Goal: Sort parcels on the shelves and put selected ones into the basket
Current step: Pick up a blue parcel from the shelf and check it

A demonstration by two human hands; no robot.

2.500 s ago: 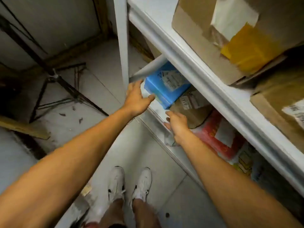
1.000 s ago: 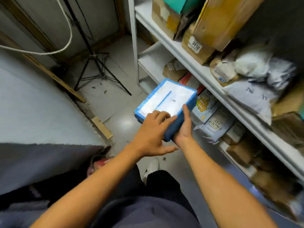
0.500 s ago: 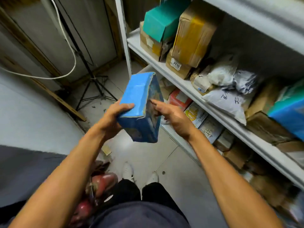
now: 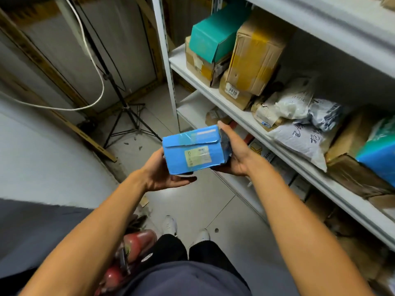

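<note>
A blue cardboard parcel (image 4: 195, 151) with a pale label on its near face is held in front of me, above the floor. My left hand (image 4: 164, 175) grips it from below and the left, thumb under its bottom edge. On the right end my right hand (image 4: 234, 153) clasps it, thumb up along the side. A red basket-like thing (image 4: 132, 251) shows low by my left leg, partly hidden. The white shelf unit (image 4: 235, 113) stands to the right, stocked with parcels.
On the middle shelf are a teal box (image 4: 213, 37), brown cartons (image 4: 256, 52), white and grey mailer bags (image 4: 299, 124) and another blue box (image 4: 378, 159). A black tripod (image 4: 126, 116) stands on the tiled floor at the back left. A grey wall closes the left.
The blue parcel came off the low shelf and up before me. It has been turned, so its labelled side now faces me, with both hands shifted to its ends.
</note>
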